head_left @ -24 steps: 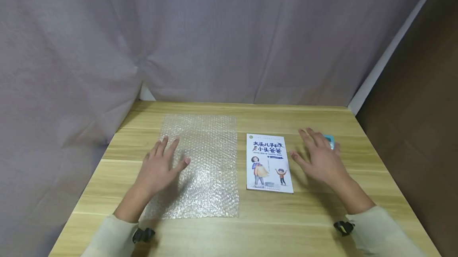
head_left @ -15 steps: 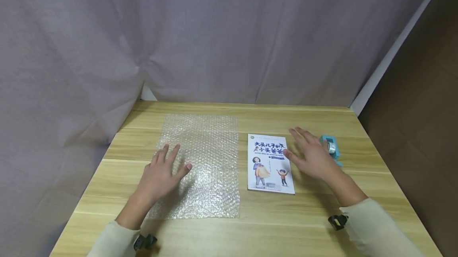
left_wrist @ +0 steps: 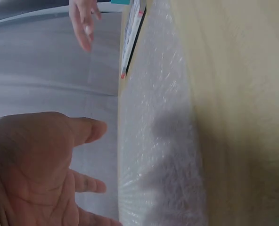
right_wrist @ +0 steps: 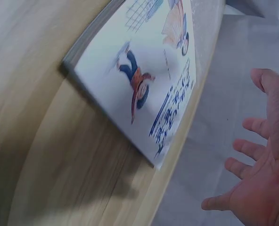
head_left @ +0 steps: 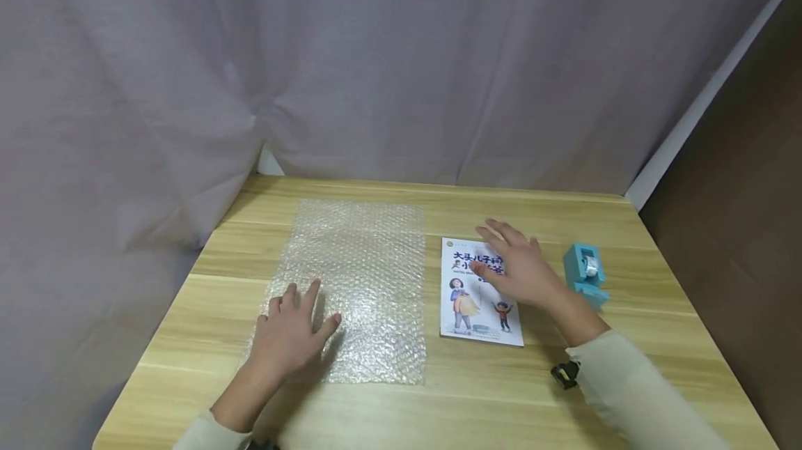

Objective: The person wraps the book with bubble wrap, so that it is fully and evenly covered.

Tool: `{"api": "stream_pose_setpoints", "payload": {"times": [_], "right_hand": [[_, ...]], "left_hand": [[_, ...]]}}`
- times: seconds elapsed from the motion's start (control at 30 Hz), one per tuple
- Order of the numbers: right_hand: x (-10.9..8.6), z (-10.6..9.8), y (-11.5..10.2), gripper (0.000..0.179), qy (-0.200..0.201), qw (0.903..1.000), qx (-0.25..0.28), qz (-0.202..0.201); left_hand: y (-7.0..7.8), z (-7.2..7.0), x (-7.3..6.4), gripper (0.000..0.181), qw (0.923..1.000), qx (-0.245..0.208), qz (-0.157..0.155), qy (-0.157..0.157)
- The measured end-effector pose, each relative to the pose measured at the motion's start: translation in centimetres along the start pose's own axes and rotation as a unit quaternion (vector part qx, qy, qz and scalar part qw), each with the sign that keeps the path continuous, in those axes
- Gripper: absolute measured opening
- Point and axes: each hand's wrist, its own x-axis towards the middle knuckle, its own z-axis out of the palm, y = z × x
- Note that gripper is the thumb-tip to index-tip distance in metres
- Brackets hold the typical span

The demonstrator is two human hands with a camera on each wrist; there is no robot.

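Note:
A sheet of bubble wrap lies flat on the left half of the table. Over its lower left part hovers my left hand, fingers spread and holding nothing; its shadow falls on the wrap in the left wrist view. To the right of the sheet lies a book with a white cover, drawn figures and dark blue lettering. My right hand hangs over the book's upper right part with spread fingers, hiding some of the title. The right wrist view shows that hand empty, apart from the book.
A light blue tape dispenser with a roll of clear tape stands right of the book. The wooden table ends at a grey curtain at the back. A brown panel rises along the right side.
My right hand has moved left, from beside the book to above it, uncovering the tape dispenser. The left hand has come slightly nearer the front edge. The view has shifted a little.

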Motion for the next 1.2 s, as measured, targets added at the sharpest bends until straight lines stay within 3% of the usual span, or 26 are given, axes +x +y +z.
{"api": "stream_pose_setpoints", "payload": {"times": [0.33,0.53,0.8,1.2], "right_hand": [[2.6,2.2,-1.5,0.081,-0.027,0.9992,0.019,-0.022],[4.3,3.4,-2.3,0.077,-0.035,0.998,0.025,-0.046],[6.6,4.7,-3.0,0.073,-0.07,0.9949,0.018,-0.071],[8.7,5.9,-4.2,0.072,-0.097,0.9905,0.032,-0.093]], "left_hand": [[0.4,0.5,-2.0,0.085,0.9986,0.037,-0.034,-0.016],[0.4,0.9,-2.8,0.083,0.9978,0.037,-0.044,-0.034],[0.4,1.2,-3.0,0.081,0.9986,0.033,-0.032,-0.025],[0.1,1.5,-3.3,0.082,0.9982,0.034,-0.042,-0.026]]}}
